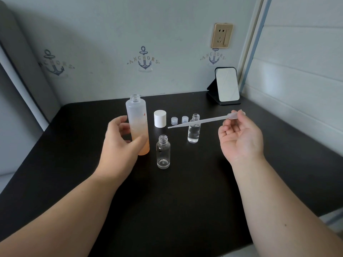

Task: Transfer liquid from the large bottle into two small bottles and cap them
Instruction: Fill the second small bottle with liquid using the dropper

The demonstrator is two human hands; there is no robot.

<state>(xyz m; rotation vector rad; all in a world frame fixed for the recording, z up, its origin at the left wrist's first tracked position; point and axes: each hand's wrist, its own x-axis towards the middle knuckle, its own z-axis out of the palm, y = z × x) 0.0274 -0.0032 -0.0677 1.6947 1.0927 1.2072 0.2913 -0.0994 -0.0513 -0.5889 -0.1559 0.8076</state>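
The large frosted bottle [137, 125], orange toward its base and uncapped, stands upright on the black table [185, 191]. My left hand [120, 143] grips its lower half. To its right stands a small clear bottle [163, 152] that looks empty and has no cap. Farther back right, a second small bottle [193, 129] holds clear liquid and is also open. My right hand [239, 135] pinches the bulb end of a plastic pipette [204, 120], which lies nearly level in the air, tip pointing left above the bottles.
A white cap [160, 118] and two small clear caps [174, 121] [185, 119] stand behind the bottles. A small standing mirror [227, 86] sits at the back right corner. Walls close the table at the back and right.
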